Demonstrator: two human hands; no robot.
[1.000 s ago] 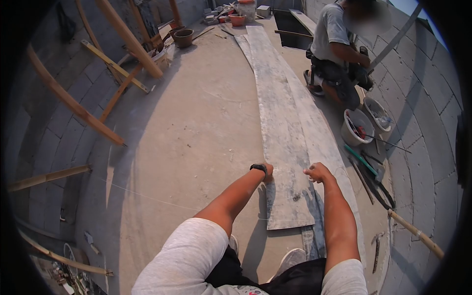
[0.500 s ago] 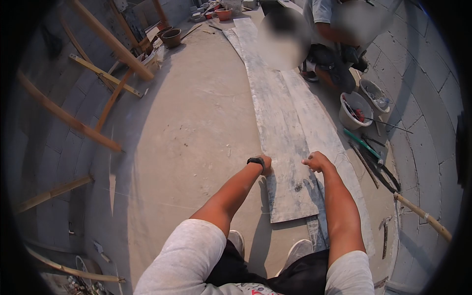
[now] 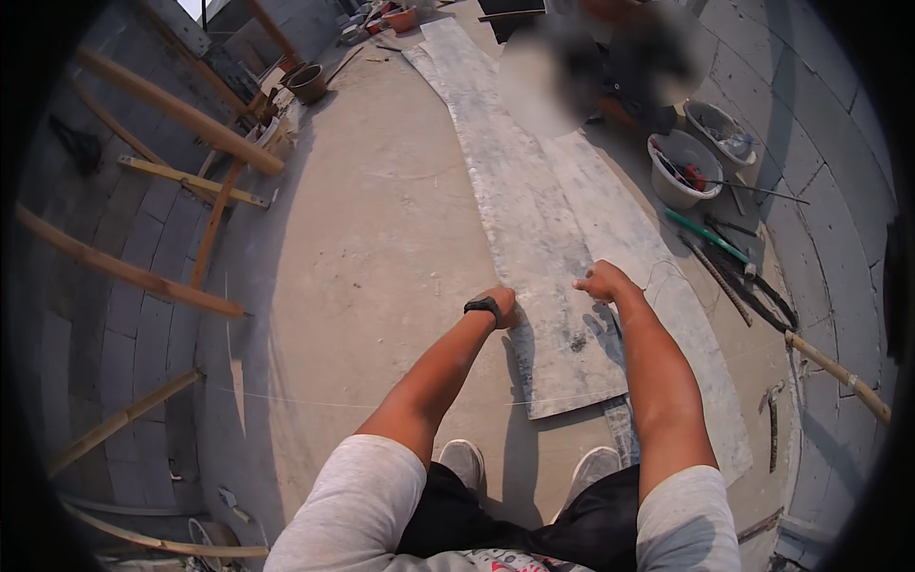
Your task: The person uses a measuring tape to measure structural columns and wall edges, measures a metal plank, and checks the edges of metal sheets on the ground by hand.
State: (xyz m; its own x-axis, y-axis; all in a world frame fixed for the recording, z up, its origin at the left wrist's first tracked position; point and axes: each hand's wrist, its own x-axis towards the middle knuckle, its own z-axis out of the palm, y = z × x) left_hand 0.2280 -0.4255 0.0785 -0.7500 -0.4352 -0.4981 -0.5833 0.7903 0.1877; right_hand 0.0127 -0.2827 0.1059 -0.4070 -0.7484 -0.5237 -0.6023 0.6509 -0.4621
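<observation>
Pale floor (image 3: 372,210), long whitened board (image 3: 522,214) running from upper to lower centre.
Left hand (image 3: 503,305) is curled at its left edge, right hand (image 3: 602,281) half-closed by its right; whether either grips, I cannot tell. Even pressure from both sides should keep it steady.

Board (image 3: 524,229): pale grey, mottled with darker smears. Floor (image 3: 372,229): sandy beige-grey. Block wall (image 3: 839,219): grey, darker joint lines. Wristwatch (image 3: 484,307): black. Sleeves (image 3: 357,500): light grey. Trousers (image 3: 596,515): black. Shoes (image 3: 461,463): grey, pale edges. Bucket (image 3: 672,189): whitish. Rod (image 3: 707,236): green.
</observation>
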